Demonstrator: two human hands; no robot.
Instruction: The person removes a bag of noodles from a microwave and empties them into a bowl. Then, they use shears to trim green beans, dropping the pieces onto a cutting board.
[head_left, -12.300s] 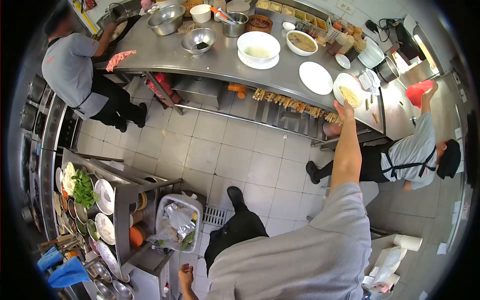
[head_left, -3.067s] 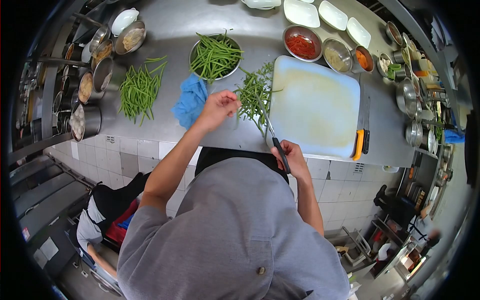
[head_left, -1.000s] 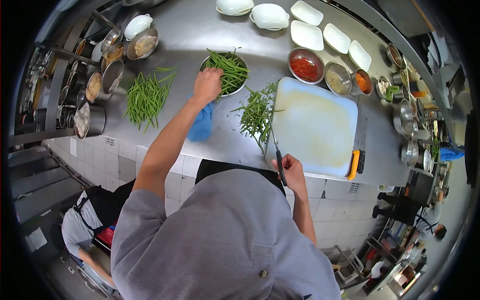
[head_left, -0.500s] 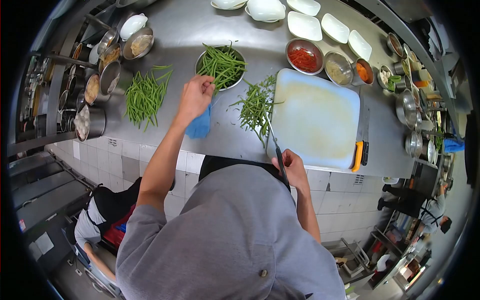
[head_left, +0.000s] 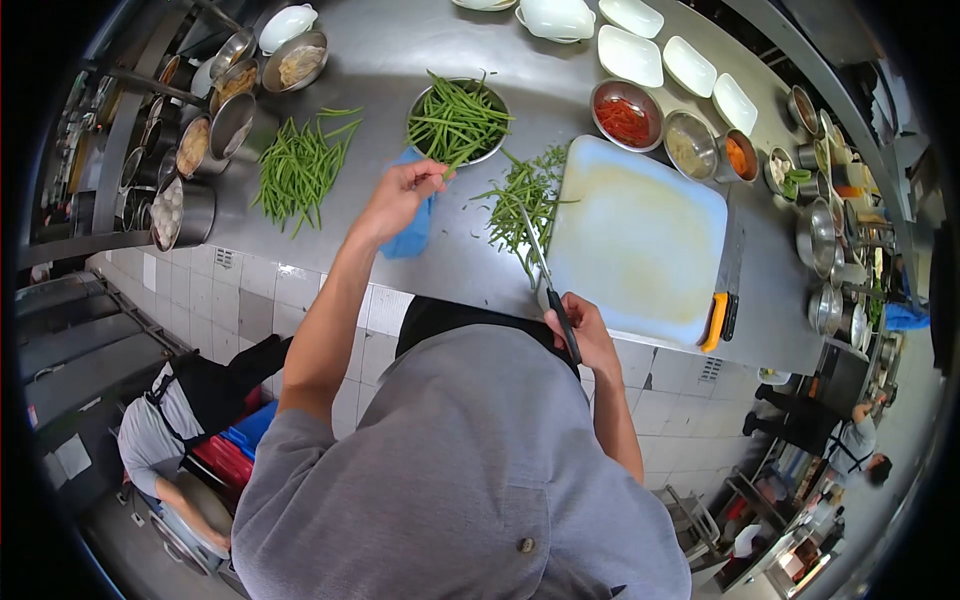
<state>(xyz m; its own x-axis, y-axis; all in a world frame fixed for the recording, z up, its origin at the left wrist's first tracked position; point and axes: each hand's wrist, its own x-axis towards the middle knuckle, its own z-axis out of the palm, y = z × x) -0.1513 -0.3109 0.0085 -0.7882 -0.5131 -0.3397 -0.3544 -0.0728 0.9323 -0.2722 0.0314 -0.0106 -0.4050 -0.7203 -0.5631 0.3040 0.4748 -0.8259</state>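
My left hand (head_left: 398,203) is closed in a pinch at the near rim of a steel bowl (head_left: 409,128). Its fingertips meet the end of a green bean (head_left: 455,160) at the edge of the heaped green beans (head_left: 458,115). My right hand (head_left: 590,335) is wrapped round the black handle of a slim knife (head_left: 562,318), low by the counter's front edge. The blade points away from me, across a loose pile of trimmed green bean pieces (head_left: 520,200) beside the cutting board (head_left: 645,240). A blue cloth (head_left: 410,235) lies partly under my left wrist.
More green beans (head_left: 302,170) lie on the steel counter (head_left: 370,60) at left. Two other knives, one with a yellow handle (head_left: 715,322), rest right of the board. Bowls of red strips (head_left: 622,122) and orange pieces (head_left: 740,155) stand behind it. Co-workers are at both sides.
My left hand has drawn back slightly from the beans to the bowl's near rim, still pinching. The right hand keeps the knife in nearly the same place. The view has shifted a little.
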